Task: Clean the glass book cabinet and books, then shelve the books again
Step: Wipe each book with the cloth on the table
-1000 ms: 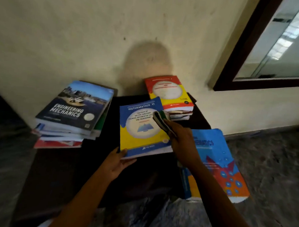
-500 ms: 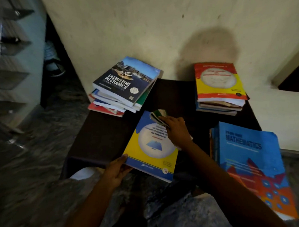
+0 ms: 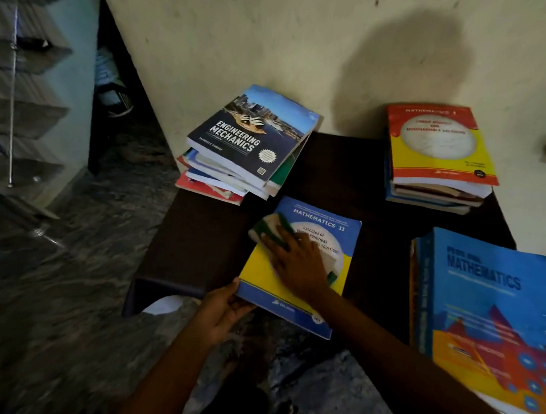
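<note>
The blue-and-yellow paperback maths book (image 3: 322, 223) overhangs the dark low table's (image 3: 201, 235) front edge, left hand (image 3: 221, 311) pinching its near corner, right hand (image 3: 297, 264) pressing a green-and-white cloth (image 3: 272, 225) flat-fingered on the cover; a hard wipe could tip it off.

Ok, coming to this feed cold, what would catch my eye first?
The yellow-and-blue Mathematics II book on the dark table: the right hand presses a green-and-white cloth on its cover while the left hand grips its near corner. Next, the Engineering Mechanics stack back left and the blue Mathematics book at right.
</note>
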